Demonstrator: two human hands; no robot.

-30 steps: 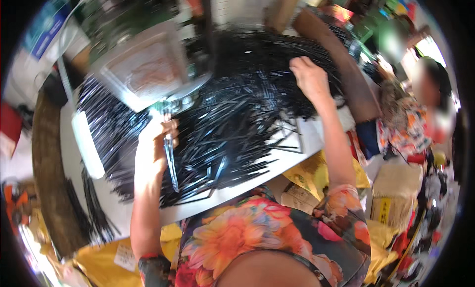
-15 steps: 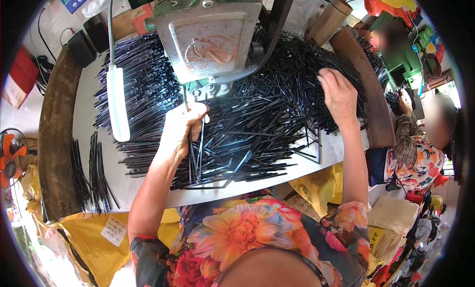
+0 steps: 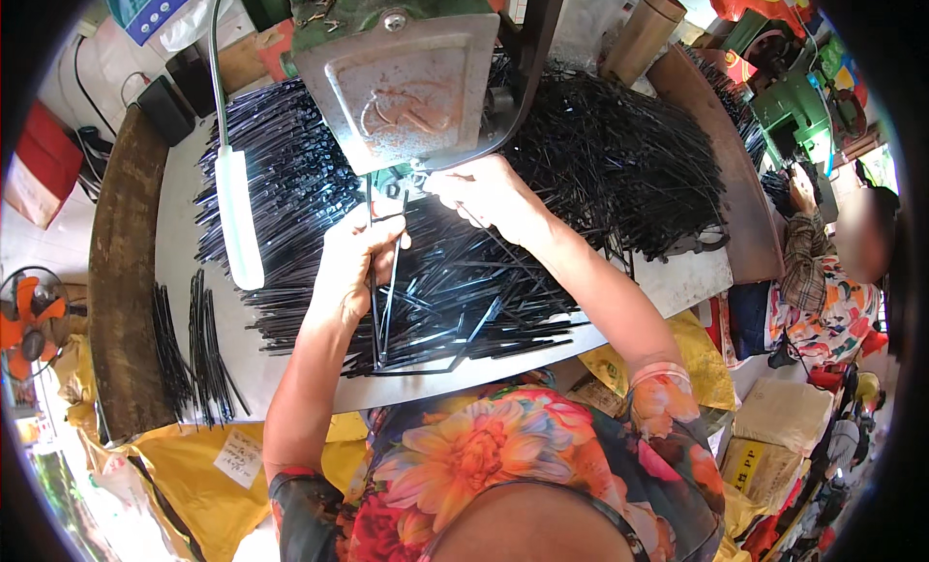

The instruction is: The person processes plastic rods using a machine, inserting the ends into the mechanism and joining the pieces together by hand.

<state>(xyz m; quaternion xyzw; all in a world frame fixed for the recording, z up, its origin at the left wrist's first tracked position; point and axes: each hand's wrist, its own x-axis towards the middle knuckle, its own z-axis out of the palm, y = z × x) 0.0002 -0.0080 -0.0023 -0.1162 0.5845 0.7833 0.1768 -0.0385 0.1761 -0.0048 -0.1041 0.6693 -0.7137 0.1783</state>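
My left hand (image 3: 360, 247) is closed round a folded set of thin black rods (image 3: 388, 315), which stand almost upright below the head of a green machine with a grey metal cover (image 3: 406, 88). Their upper ends reach the small metal parts (image 3: 395, 186) under that cover. My right hand (image 3: 492, 196) is beside these parts, its thumb and fingers pinched together. Whatever lies between its fingertips is too small to make out. Under both hands spreads a thick heap of similar loose black rods (image 3: 619, 165).
A lit white lamp (image 3: 237, 218) hangs on a bendable stem at the left. Wooden boards wall the table at its left side (image 3: 131, 272) and right side (image 3: 716, 155). Two small rod bundles (image 3: 203, 349) lie apart. At the right, another person (image 3: 818, 281) sits by a green machine.
My right hand has moved left from the heap on the right to the machine's head. My left hand stays near the same place, still holding the rods.
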